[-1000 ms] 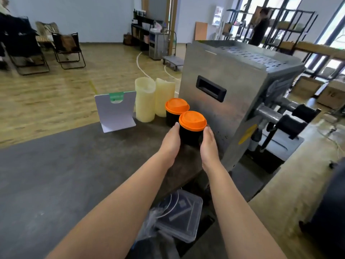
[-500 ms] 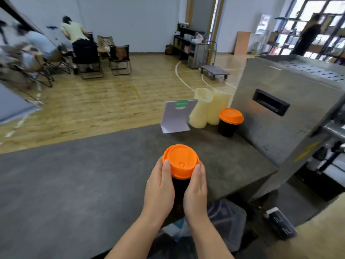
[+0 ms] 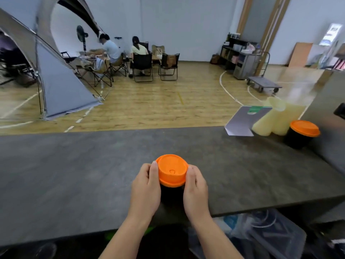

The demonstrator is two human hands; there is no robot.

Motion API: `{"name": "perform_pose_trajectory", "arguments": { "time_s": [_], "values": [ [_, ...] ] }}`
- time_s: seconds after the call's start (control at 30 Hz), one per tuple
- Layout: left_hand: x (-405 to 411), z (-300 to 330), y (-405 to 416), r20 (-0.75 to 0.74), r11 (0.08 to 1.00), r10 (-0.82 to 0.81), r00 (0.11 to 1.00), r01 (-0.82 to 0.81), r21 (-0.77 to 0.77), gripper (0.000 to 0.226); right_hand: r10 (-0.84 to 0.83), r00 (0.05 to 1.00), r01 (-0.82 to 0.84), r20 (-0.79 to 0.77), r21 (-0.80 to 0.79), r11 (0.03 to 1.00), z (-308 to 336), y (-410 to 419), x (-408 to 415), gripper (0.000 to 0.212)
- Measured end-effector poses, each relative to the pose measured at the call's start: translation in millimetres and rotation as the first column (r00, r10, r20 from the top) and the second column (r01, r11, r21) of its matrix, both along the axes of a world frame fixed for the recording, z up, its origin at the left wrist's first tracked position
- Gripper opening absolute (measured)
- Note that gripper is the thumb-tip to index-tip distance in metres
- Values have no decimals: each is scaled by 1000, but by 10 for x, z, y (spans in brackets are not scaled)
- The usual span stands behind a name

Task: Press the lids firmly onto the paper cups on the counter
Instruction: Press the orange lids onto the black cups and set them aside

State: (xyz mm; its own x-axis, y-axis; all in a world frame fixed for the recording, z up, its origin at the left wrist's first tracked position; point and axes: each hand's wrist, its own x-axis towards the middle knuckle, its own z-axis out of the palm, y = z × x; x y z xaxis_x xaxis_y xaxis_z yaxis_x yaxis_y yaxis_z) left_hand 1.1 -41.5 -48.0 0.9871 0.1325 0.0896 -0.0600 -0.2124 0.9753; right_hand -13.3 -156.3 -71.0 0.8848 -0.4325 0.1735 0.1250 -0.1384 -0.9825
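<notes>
Spanning foreground, dark grey counter [image 3: 74, 174], wood-floored hall [image 3: 158, 105]

Near black cup [image 3: 172, 193] mostly hidden between both hands, steel machine [image 3: 328, 116] cut off at right edge

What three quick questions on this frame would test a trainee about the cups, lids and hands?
1. True or false: both hands hold the near cup.
2. How many orange lids are in view?
3. Where is the far cup: A) beside the pale containers, B) under the counter?

Key: 1. True: left hand and right hand flank it below its lid. 2. Two, counting the far lid. 3. A.
</notes>
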Motion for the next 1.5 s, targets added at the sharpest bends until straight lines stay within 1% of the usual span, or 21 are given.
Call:
{"name": "perform_pose_trajectory", "arguments": {
  "time_s": [0.03,0.1,0.17,0.23,0.37,0.5,0.57,0.8,0.87,0.9,0.97,1.03,1.07,1.13,1.17,1.23,1.3,1.37,1.43,1.47,1.5],
  "values": [
    [-9,-18,59,-9,1000,-12,1000,12,4,43,6,1000,-6,-5,-17,1000,-2,23,-8,34],
    [-32,-42,131,-36,1000,-23,999,22,-11,34,16,1000,-17,-19,-46,999,28,59,-27,26],
    [-57,-41,148,-31,1000,-17,999,16,-10,28,14,1000,-15,-14,-65,998,55,79,-45,22],
    [-90,-11,141,27,1000,-25,999,24,11,31,5,1000,-3,18,-79,997,67,94,-61,26],
    [-98,-3,81,151,996,-82,985,75,51,53,39,998,-32,52,-129,991,115,148,-63,40],
    [-66,-149,13,183,996,-81,980,75,40,49,67,997,-62,29,-147,987,100,199,-66,49],
    [-66,-199,-8,201,998,-61,978,55,34,51,49,997,-40,55,-147,988,58,221,-59,46],
    [-40,-243,-31,237,998,-58,970,53,27,45,59,992,-40,116,-161,986,-15,221,-32,56],
    [-31,-243,-3,232,996,-84,969,79,31,47,70,993,-52,96,-176,983,-6,216,-47,50],
    [-10,-235,28,230,994,-107,967,100,41,46,81,994,-66,78,-180,981,7,218,-55,44],
    [72,-196,126,227,986,-161,960,147,79,40,104,993,-95,50,-172,981,33,204,-79,31],
    [198,-109,249,210,977,-202,957,182,111,33,90,995,-82,45,-148,986,66,160,-108,21],
    [257,-61,308,209,975,-207,956,183,129,28,65,996,-57,53,-139,989,89,135,-122,15],
    [334,9,388,244,978,-162,956,123,169,16,20,997,-8,72,-163,987,123,89,-141,6],
    [344,25,403,267,982,-125,955,82,169,14,15,997,0,76,-188,982,131,70,-146,6],
    [327,14,396,272,990,-68,960,31,139,19,42,998,-30,50,-223,974,134,42,-144,15],
    [265,-15,372,242,996,-34,970,12,90,32,116,993,-113,-2,-238,965,136,33,-141,31],
    [174,-14,325,176,999,-30,984,35,-24,46,202,979,-203,-30,-241,949,136,52,-138,53],
    [59,16,240,120,996,-59,991,67,-63,52,244,969,-247,-44,-221,943,147,78,-124,69],
    [4,24,190,110,995,-74,991,81,-55,51,249,968,-252,-43,-188,949,159,88,-115,69],
    [-36,26,142,111,995,-88,990,93,-41,49,246,969,-248,-36,-142,958,168,96,-100,63]
  ]
}}
